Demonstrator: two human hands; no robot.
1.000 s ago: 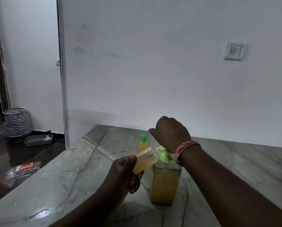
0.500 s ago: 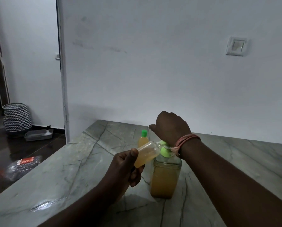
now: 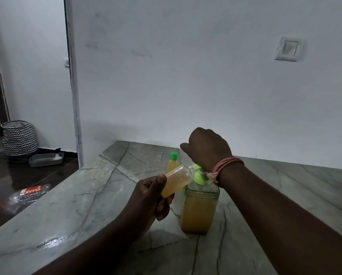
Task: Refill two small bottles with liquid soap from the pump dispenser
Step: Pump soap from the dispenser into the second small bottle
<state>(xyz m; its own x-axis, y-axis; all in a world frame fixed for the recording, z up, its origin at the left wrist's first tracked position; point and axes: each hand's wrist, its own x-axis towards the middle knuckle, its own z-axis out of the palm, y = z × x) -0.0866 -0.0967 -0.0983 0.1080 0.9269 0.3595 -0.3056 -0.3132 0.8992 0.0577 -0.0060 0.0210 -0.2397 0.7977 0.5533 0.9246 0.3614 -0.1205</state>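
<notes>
Soap goes in cleanly if left hand [image 3: 146, 197], gripping tilted bottle [image 3: 177, 180], keeps its mouth at nozzle while curled right hand [image 3: 207, 148] presses dispenser [image 3: 199, 205] slowly.

Upside-down "CLEAR" on the floor bottle's red label [image 3: 31, 191].

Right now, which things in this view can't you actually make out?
- Pump top of the dispenser: hidden under the right hand.
- Mouth of the small bottle in the left hand: meets the green nozzle; any flow unreadable.
- Label on the floor bottle: too blurred.
</notes>
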